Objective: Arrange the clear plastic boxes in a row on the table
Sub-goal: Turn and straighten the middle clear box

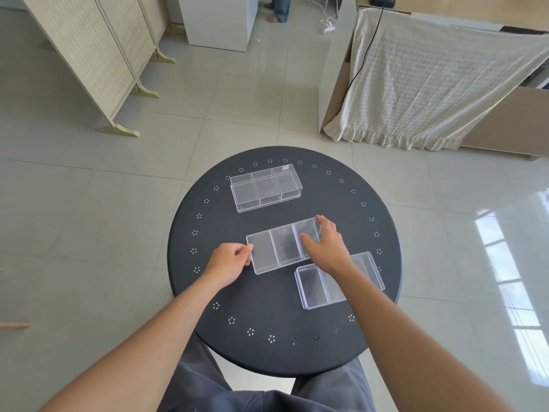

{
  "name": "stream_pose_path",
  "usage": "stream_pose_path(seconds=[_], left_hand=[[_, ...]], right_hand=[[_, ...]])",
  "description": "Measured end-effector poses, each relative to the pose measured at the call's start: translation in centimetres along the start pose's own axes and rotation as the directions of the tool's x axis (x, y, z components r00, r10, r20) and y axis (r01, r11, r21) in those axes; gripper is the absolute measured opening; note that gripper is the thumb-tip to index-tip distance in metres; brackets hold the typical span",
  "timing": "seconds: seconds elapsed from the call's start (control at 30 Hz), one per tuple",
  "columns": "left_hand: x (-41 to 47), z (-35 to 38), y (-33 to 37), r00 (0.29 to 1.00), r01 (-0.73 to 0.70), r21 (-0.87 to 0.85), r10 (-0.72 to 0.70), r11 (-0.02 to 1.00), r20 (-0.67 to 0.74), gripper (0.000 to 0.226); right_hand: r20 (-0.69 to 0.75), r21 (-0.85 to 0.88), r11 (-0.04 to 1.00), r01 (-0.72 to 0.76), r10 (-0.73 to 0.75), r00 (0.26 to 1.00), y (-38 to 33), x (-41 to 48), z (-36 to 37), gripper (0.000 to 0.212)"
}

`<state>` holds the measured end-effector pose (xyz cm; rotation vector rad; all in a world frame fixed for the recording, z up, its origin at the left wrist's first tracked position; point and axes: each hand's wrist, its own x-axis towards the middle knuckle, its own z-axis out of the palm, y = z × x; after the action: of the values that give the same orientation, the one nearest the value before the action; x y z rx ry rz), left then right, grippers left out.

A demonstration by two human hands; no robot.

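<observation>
left hand (pixel 230 258) pinches middle box (pixel 283 245) at its left end | right hand (pixel 325 242) grips its right end | long axis left-right, right end tilted away | far box (pixel 266 187) beyond it, near box (pixel 320 288) right-front | round dark surface (pixel 267 331)

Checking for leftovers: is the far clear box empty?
Empty: the dark round table shows through every compartment of the far clear plastic box.

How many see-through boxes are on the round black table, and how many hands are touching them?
Clear plastic boxes: 3 (far box, middle box, near box)
Hands: 2 (left hand, right hand), both on the middle box
Round black table: 1
Total: 6
</observation>
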<state>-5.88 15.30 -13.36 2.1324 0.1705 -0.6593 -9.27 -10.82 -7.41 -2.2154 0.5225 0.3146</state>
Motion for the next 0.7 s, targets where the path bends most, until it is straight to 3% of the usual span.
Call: stream_pose_path(seconds=[0.47,0.7], left_hand=[[1.4,-0.6,1.2,0.996,0.046,-0.017,-0.045,0.999,0.082,0.031],[4.8,-2.4,3.1,0.983,0.012,-0.097,-0.029,0.995,-0.179,0.031]], right_hand=[[0.095,-0.153,0.985,-0.081,0.096,0.991,0.0,4.7,-0.9,0.079],[0.050,-0.113,0.990,-0.084,0.090,0.995,-0.6,9.5,-2.2,0.072]])
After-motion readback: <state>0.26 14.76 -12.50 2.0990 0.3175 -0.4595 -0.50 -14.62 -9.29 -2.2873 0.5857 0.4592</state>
